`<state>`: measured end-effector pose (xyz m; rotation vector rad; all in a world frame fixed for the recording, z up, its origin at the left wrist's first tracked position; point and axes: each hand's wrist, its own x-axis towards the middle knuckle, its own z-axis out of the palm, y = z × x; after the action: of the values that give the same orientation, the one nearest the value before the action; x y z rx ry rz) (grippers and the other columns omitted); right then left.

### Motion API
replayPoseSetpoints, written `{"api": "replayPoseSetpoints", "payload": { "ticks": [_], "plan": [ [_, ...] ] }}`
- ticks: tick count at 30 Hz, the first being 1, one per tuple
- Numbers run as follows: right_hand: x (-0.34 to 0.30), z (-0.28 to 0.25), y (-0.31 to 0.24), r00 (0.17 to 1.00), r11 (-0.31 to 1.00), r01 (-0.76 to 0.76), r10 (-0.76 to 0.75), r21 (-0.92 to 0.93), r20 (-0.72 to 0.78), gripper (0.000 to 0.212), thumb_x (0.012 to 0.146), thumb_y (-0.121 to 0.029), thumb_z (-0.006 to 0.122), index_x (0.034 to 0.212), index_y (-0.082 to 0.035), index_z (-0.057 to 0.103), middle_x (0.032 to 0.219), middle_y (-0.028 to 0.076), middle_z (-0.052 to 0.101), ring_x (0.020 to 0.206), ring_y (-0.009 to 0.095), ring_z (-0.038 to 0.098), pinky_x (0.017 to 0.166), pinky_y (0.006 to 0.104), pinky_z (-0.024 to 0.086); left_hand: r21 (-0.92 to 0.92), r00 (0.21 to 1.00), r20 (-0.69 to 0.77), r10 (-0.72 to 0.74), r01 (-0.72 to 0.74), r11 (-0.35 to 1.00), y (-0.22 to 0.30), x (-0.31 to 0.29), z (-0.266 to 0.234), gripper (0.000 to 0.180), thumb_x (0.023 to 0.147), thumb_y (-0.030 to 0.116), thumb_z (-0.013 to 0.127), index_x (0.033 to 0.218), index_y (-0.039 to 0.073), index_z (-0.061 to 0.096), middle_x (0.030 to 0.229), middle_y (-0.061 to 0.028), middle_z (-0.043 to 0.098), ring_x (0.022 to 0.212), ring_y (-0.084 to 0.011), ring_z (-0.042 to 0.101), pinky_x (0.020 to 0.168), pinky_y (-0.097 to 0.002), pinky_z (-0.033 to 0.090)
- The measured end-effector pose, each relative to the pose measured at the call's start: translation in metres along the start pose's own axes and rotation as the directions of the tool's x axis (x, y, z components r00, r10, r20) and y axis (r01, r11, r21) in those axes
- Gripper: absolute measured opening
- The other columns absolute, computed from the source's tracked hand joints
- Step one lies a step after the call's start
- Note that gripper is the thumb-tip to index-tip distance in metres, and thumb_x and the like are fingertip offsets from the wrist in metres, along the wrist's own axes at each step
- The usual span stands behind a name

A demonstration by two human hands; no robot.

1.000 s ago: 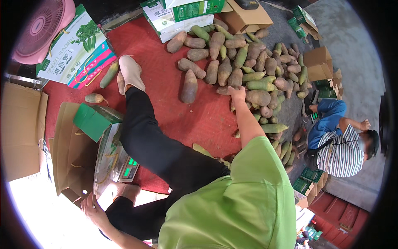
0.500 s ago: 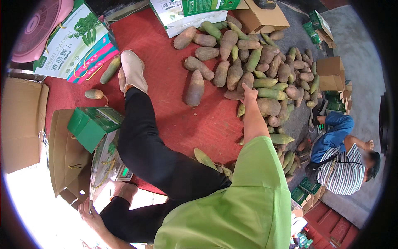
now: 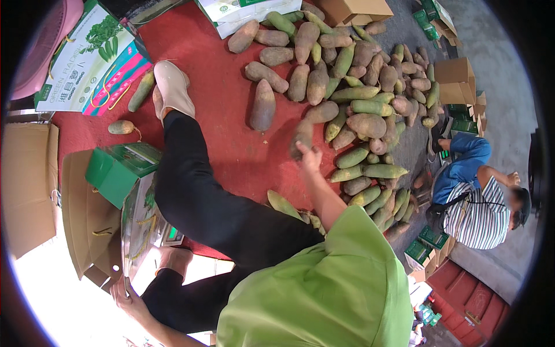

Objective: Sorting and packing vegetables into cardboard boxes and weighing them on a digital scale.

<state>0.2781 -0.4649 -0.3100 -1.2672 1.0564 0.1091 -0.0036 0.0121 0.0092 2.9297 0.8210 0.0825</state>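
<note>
My right hand (image 3: pixel 310 157), fingers wrapped round a dusty brownish radish (image 3: pixel 300 139), is over the red carpet at the left edge of a large radish pile (image 3: pixel 367 124). Motion smears the held radish a little. At the lower left, my left hand (image 3: pixel 128 301) grips the lower edge of an open carton (image 3: pixel 92 234). This carton has a brown inside, a printed white outer side, a green end and yellow cord handles. Beside it, a scale with a lit green display (image 3: pixel 173 233) is partly hidden by the carton and my leg.
A printed gift carton (image 3: pixel 81 63) and a pink basket (image 3: pixel 43 52) stand at the upper left. Two loose radishes lie near my shoe (image 3: pixel 173 87). Brown cartons (image 3: pixel 352 11) line the far side. A seated person in a striped shirt (image 3: pixel 474 217) is at the right.
My right hand has drawn back from the pile toward me and left, lifting a radish out. The view has shifted slightly. My left hand stays on the carton's edge.
</note>
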Motion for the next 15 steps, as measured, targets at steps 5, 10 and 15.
{"api": "replayPoseSetpoints", "payload": {
  "ticks": [5,10,15],
  "plan": [
    [-0.069,0.018,0.036,0.934,0.897,-0.341,0.357,-0.280,0.008,0.091,0.072,-0.026,0.079,0.140,-0.010,0.022,0.120,0.016,0.052,0.098,0.030,0.058,0.078,0.0438,0.049,-0.003,0.999,-0.016,0.039,-0.039,0.999,0.009,0.001,-0.007,0.015,0.088,0.009,0.061,0.094,-0.005,0.061,0.080,-0.0168,0.057,0.076,-0.0333,0.054,0.069,-0.0442,0.043],
    [-0.062,0.022,0.027,0.915,0.366,0.359,-0.318,-0.858,0.247,0.086,0.068,-0.017,0.079,0.139,-0.012,0.030,0.132,0.015,0.042,0.120,0.031,0.045,0.094,0.0490,0.041,0.012,0.997,-0.048,0.068,-0.067,0.998,0.010,0.004,-0.004,0.015,0.086,0.007,0.061,0.096,-0.003,0.065,0.078,-0.0140,0.058,0.074,-0.0288,0.053,0.067,-0.0402,0.044],
    [-0.060,0.055,-0.019,0.520,-0.355,0.753,-0.197,-0.554,0.831,0.086,0.065,-0.010,0.075,0.139,-0.015,0.033,0.138,0.010,0.038,0.128,0.029,0.035,0.101,0.0476,0.033,0.018,0.998,-0.045,0.047,-0.046,0.999,0.009,0.000,-0.008,0.014,0.085,0.005,0.062,0.097,-0.002,0.066,0.076,-0.0140,0.058,0.072,-0.0276,0.053,0.066,-0.0391,0.044]
  ]
}}
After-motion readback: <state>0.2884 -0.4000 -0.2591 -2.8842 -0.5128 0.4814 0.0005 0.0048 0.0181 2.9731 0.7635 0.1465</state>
